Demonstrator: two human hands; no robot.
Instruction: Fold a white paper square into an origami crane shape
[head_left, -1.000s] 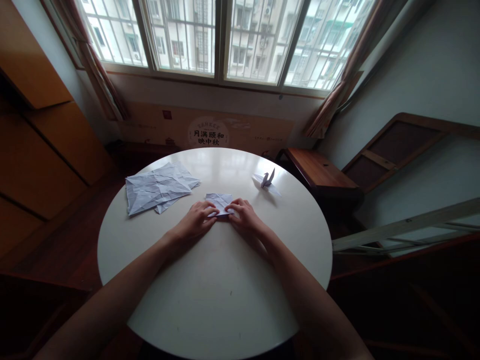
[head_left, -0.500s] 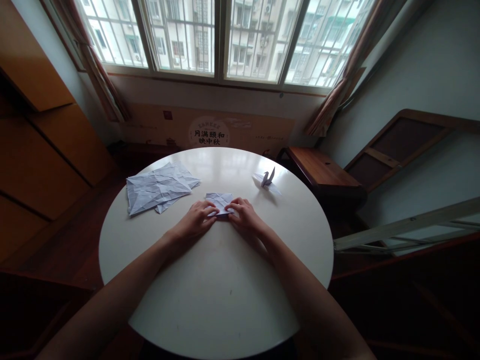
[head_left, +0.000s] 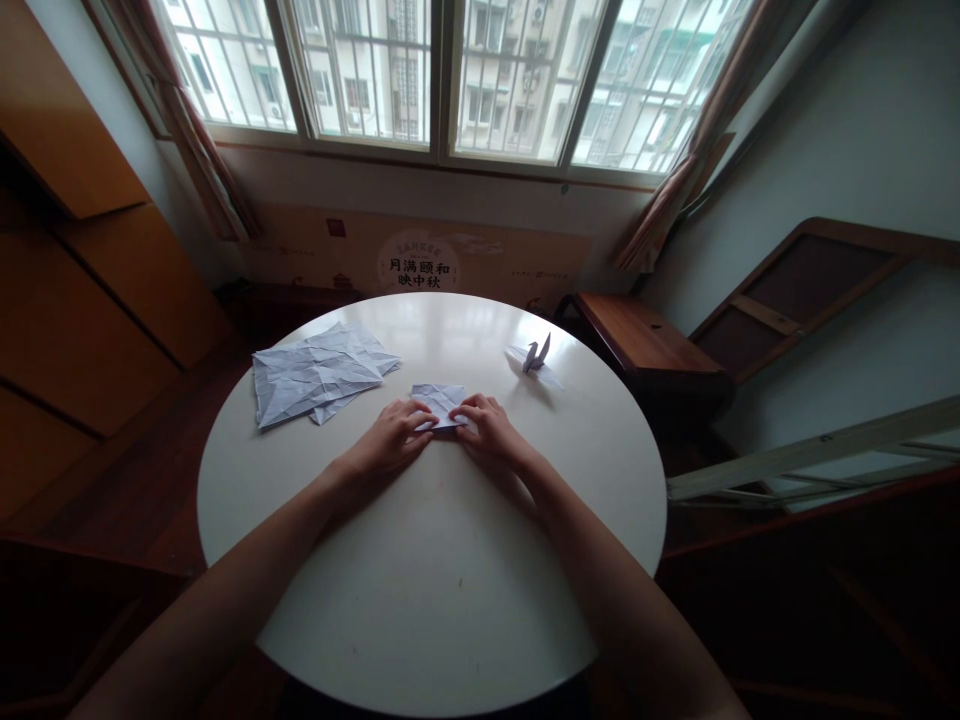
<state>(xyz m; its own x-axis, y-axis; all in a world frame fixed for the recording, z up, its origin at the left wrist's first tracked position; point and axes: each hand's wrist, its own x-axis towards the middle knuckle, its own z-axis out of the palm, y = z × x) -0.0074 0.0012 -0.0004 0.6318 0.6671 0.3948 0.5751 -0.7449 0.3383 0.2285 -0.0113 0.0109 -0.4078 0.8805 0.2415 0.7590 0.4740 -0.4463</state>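
A small folded sheet of paper (head_left: 440,399), white and marked with creases, lies near the middle of the round white table (head_left: 420,580). My left hand (head_left: 397,430) pinches its near left corner between thumb and fingers. On the near right corner, my right hand (head_left: 484,422) grips the paper the same way. The near edge, between both thumbs, looks slightly raised. Fingers cover both side corners of the paper. A finished paper crane (head_left: 535,358) stands beyond my right hand, its wings spread. To the left lies a stack of creased paper sheets (head_left: 319,378).
A wooden side table (head_left: 637,335) stands behind the table on the right. Wooden cabinets (head_left: 97,300) line the left side. A long printed cardboard panel (head_left: 480,255) leans under the barred window (head_left: 367,70). A wood-framed piece (head_left: 795,290) rests against the right wall.
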